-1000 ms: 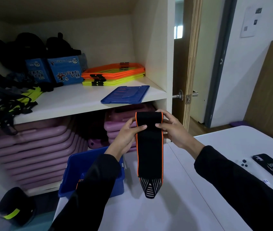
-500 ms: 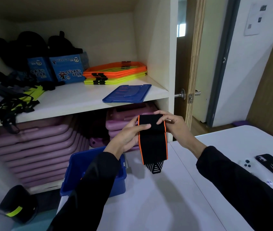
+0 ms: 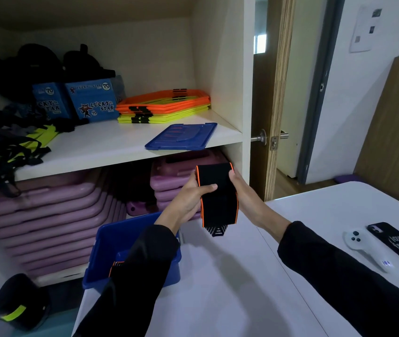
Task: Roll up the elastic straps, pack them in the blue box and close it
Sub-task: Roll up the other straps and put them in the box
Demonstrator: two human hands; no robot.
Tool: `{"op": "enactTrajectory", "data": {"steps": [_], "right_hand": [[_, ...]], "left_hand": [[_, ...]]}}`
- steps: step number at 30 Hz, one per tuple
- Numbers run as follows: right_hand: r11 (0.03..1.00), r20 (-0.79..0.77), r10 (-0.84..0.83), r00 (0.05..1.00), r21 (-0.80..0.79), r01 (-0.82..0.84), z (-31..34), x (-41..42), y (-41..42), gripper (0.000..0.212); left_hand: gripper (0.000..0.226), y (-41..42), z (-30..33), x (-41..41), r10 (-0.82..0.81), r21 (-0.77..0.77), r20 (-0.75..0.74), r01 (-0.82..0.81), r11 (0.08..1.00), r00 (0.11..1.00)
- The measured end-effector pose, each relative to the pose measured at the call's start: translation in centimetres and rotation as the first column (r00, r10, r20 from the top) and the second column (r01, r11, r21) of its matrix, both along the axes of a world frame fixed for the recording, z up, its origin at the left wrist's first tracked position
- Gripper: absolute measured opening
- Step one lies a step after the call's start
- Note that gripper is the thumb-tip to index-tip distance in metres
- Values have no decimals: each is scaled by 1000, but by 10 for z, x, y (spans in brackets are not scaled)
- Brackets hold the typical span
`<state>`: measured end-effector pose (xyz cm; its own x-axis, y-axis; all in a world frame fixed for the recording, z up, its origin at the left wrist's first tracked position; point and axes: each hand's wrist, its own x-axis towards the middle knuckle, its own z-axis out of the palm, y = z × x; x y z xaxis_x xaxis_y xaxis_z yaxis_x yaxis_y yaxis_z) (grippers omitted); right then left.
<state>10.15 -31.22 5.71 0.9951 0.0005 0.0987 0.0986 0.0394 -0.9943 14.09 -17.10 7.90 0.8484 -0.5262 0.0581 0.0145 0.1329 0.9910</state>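
Strap (image 3: pixel 218 198) held in air above tabletop (image 3: pixel 230 288), gripped at top by left hand (image 3: pixel 188 200) and right hand (image 3: pixel 241 190), both closed on it. Rolling step judged underway; short tail hangs unrolled. Next: tail wound in, roll placed in box (image 3: pixel 110 254); lid (image 3: pixel 181 137) lies on shelf.

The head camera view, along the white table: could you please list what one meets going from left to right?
Blue box → left hand → elastic strap → right hand → white controller → black phone.
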Motion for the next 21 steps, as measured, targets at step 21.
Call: {"op": "enactTrajectory", "data": {"steps": [21], "right_hand": [[996, 28, 49, 998, 70, -50, -6, -8, -8, 39]], "left_hand": [[53, 7, -8, -4, 25, -20, -20, -25, 999, 999]]}}
